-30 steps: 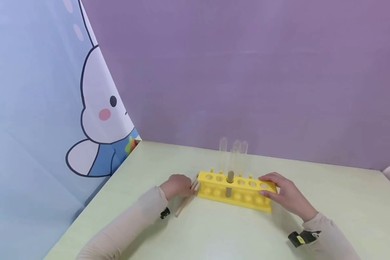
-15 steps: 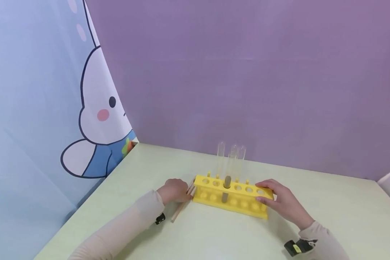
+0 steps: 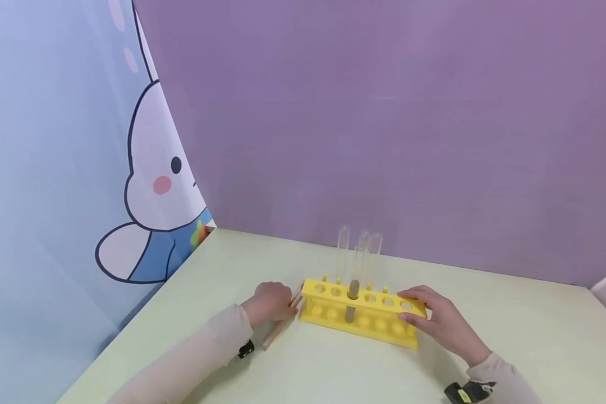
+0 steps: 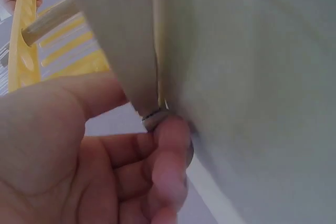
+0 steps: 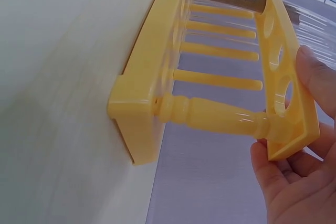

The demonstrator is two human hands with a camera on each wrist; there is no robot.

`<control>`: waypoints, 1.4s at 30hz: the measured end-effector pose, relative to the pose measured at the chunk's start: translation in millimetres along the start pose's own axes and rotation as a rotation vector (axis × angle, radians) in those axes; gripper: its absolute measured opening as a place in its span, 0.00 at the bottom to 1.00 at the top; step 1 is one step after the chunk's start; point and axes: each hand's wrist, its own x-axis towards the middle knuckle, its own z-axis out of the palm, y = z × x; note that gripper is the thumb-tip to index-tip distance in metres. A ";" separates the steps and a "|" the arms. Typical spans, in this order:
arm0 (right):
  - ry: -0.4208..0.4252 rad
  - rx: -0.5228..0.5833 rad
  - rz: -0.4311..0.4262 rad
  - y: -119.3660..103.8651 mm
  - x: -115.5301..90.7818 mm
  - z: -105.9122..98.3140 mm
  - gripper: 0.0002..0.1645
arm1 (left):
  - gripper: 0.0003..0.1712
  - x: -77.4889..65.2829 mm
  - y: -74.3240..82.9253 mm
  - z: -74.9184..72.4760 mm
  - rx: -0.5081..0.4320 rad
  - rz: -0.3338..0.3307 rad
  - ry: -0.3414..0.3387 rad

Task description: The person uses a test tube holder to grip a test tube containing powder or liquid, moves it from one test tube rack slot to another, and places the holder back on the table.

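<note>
A yellow test tube rack (image 3: 328, 301) stands upright on the table. My right hand (image 3: 446, 320) grips the right end of its top bar, thumb in front and fingers behind; the right wrist view shows its fingers (image 5: 315, 80) at that end. A brown, wood-like rod (image 3: 353, 289) stands in one of the rack's middle holes. Beside the rack's left end, my left hand (image 3: 272, 302) pinches a wooden test tube clamp (image 3: 274, 336) that slants along the tabletop. In the left wrist view, curled fingers (image 4: 170, 156) meet a small dark metal part on the clamp, partly hidden by them.
Several clear glass test tubes (image 3: 343, 247) stand upside down on pegs along the rack's rear side. Behind the pale table (image 3: 333, 370) hangs a purple backdrop (image 3: 384, 140). A blue cloth (image 3: 45, 224) with a cartoon rabbit borders the left side.
The whole scene has shifted slightly down and left in the head view as the camera moved. Both hands keep their holds on the clamp and the rack.
</note>
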 end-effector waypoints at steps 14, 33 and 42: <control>-0.007 -0.020 -0.001 4.1 -2.8 0.6 0.22 | 0.18 7.2 -19.7 -6.5 -0.058 0.069 0.197; -0.023 -0.020 -0.037 2.5 1.4 -0.5 0.24 | 0.11 -2.9 -45.7 -29.3 -0.182 0.070 0.340; -0.021 -0.011 -0.029 4.5 2.0 1.2 0.24 | 0.14 -7.8 -51.1 -43.3 -0.172 0.108 0.367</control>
